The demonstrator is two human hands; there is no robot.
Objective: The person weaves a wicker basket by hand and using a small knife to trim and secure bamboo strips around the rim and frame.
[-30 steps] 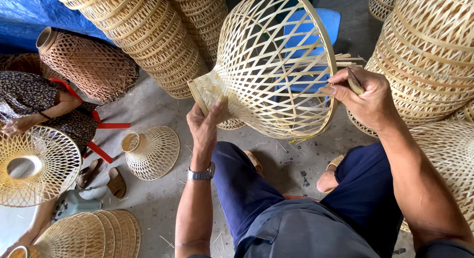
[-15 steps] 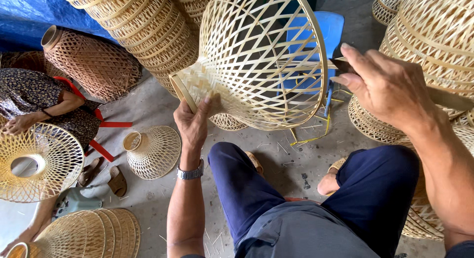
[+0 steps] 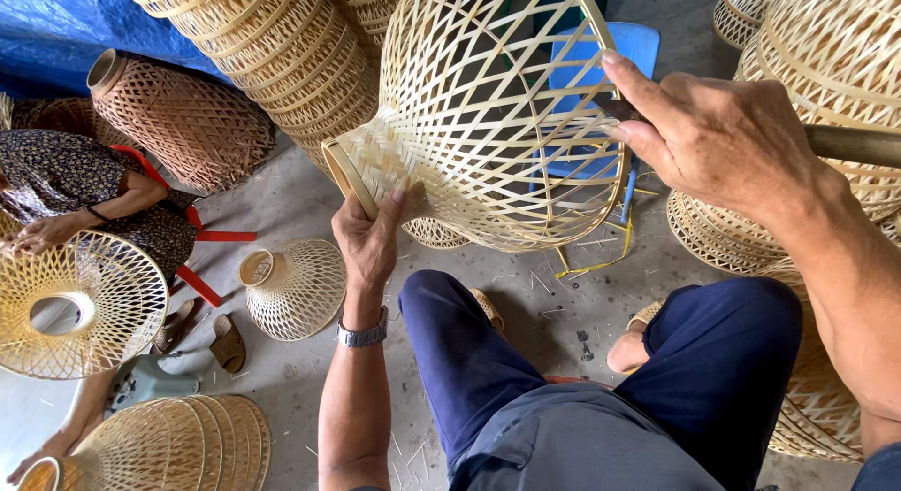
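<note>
I hold a pale woven bamboo lampshade (image 3: 488, 115) on its side above my knees. My left hand (image 3: 371, 237) grips its narrow neck from below, thumb on the tightly woven collar. My right hand (image 3: 713, 139) is raised at the shade's wide rim, fingers closed around a dark tool with a brownish handle (image 3: 849, 144) that runs off to the right. The tool's tip touches the rim of the shade. A metal watch (image 3: 364, 334) sits on my left wrist.
Stacks of woven shades (image 3: 272, 50) rise behind and on the right (image 3: 835, 59). A blue plastic stool (image 3: 601, 87) shows through the shade. At left a seated person (image 3: 84, 191) holds an open lattice shade (image 3: 75, 303). A small shade (image 3: 296, 289) and sandals (image 3: 202, 331) lie on the concrete floor.
The lampshade has come closer and risen, turning its neck toward my left hand. My right hand has lifted up to the rim with the tool.
</note>
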